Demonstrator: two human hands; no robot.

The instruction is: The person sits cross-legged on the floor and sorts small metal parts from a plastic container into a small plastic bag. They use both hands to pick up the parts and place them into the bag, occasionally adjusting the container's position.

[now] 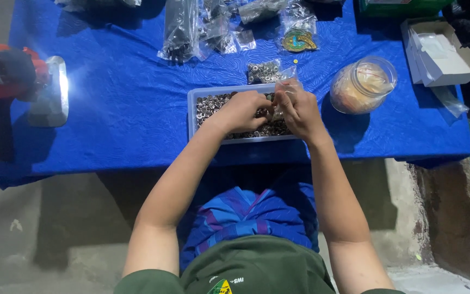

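A white rectangular tray (192, 111) full of small metal rings sits near the front edge of the blue table (121, 103). Both my hands hover over it, fingertips meeting. My right hand (299, 110) pinches a small clear plastic bag (288, 87) that stands up above the tray. My left hand (244, 110) has its fingers curled at the bag's mouth, apparently holding small rings, though they are hidden by the fingers.
A filled small bag of rings (265, 71) lies just behind the tray. A clear jar (362, 85) stands to the right, an open white box (441, 51) beyond it. Several plastic packets (202, 27) lie at the back. A lit red work lamp (23, 81) is at the left.
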